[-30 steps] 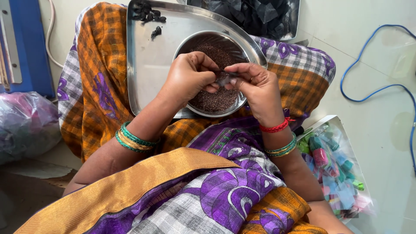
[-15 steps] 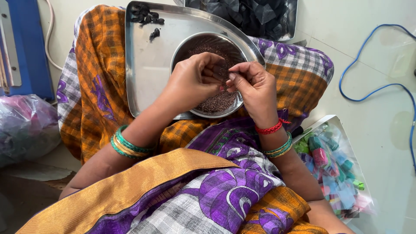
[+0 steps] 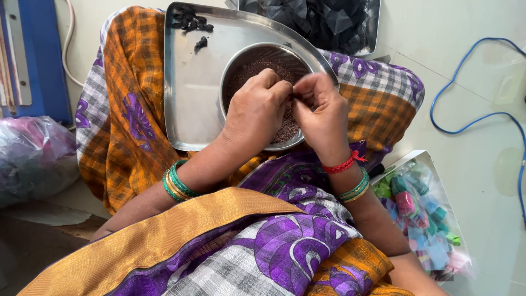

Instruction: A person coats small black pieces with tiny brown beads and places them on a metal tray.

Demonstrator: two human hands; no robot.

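At the far left a blue panel (image 3: 41, 60) stands upright, and below it a crumpled translucent plastic bag (image 3: 33, 159) lies on the floor. Next comes the lap, draped in orange checked cloth (image 3: 118, 137), and on it rests a steel tray (image 3: 192, 98) with a few small black pieces (image 3: 189, 19) gathered in its top left corner. A round steel bowl (image 3: 235, 71) sits on the tray's right part, filled with fine dark brown grains (image 3: 257, 66). The left hand (image 3: 255, 112), green and gold bangles on its wrist, hovers over the bowl with its grip pressed together at the fingertips, meeting the right hand (image 3: 323, 115) just above the grains. The right hand's grip is likewise pinched shut against the left's; something tiny seems held between them, but it is too small to tell what. A red thread and green bangles ring the right wrist. Beyond the tray's top edge lies a heap of black pieces (image 3: 329, 19). Further right, on the pale floor, a clear packet of small coloured items (image 3: 422, 214) lies beside the knee, and a blue cable (image 3: 482, 118) loops at the far right.
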